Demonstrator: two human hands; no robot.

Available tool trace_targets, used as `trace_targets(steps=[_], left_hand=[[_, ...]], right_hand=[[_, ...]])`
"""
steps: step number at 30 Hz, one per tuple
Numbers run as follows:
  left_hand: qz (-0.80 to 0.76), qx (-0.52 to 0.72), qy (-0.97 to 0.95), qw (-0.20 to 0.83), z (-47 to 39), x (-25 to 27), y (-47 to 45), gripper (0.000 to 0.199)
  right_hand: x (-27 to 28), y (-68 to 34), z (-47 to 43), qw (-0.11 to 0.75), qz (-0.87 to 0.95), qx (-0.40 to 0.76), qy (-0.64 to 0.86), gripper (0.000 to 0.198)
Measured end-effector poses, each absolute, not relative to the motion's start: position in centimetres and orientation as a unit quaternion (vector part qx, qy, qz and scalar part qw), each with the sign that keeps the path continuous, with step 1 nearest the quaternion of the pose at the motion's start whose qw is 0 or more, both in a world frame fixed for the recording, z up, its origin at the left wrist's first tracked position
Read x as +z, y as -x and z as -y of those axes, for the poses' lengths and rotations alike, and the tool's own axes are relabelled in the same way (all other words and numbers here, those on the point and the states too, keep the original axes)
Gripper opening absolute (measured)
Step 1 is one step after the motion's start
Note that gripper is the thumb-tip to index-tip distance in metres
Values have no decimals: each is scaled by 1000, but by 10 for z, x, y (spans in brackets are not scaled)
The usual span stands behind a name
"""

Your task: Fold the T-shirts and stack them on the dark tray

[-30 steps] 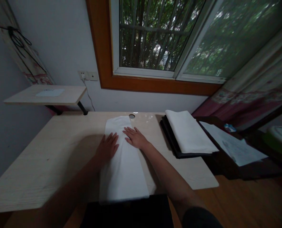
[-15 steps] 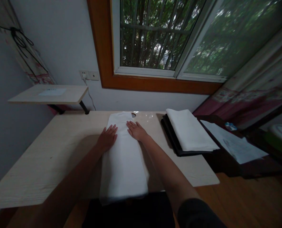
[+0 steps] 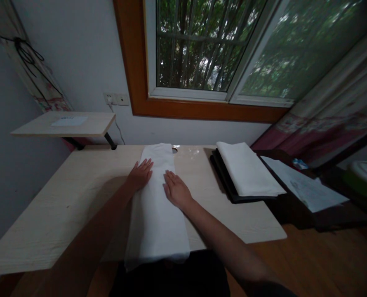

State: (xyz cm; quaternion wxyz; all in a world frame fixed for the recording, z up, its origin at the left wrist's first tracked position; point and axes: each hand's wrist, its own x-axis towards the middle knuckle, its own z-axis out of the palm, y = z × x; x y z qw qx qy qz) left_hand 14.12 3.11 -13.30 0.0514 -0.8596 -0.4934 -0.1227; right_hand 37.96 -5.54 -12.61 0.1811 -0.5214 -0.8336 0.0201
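Note:
A long white folded cloth (image 3: 160, 222) lies lengthwise on the pale wooden table (image 3: 87, 185), its near end hanging over the front edge. My left hand (image 3: 141, 174) rests flat on the cloth's left side in its far half, fingers stretched out. On the right side of the cloth, a little nearer to me, my right hand (image 3: 176, 190) lies flat with its palm down. Neither hand grips anything.
Right of the hands, a folded white cloth (image 3: 248, 171) sits on a folded black cloth (image 3: 222, 177). A raised shelf (image 3: 93, 123) with a paper stands at the back left. A cable hole (image 3: 175, 151) is near the table's back edge. Papers (image 3: 304, 185) lie farther right.
My right hand has slid toward me along the right side of the cloth. The cloth's near end has shifted slightly left. My left hand has hardly moved.

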Motion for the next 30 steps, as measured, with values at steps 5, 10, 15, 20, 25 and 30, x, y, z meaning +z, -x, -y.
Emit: trace_targets(steps=[5,10,15,20,25,30], left_hand=[[484,-104,868,33,-47,-133,-138,56],[484,-105,868,29,-59,-125,-135,57],[455,-178,869,79,-49,-114,-149,53],[473,-197,854,86,-13,-126,-166,50],[532,-156,829,77,7,-143,-161,54],[532,-141,831,76,-8,-144,-154,54]], right_hand=[[-135,-379,63,169,837,19,520,61],[-130,-377,43,141,839,16,525,62],[-126,-378,28,115,842,25,526,64],[-128,-381,10,103,841,24,531,65],[-128,-385,-13,80,836,36,542,66],[-125,-388,-29,78,834,37,545,66]])
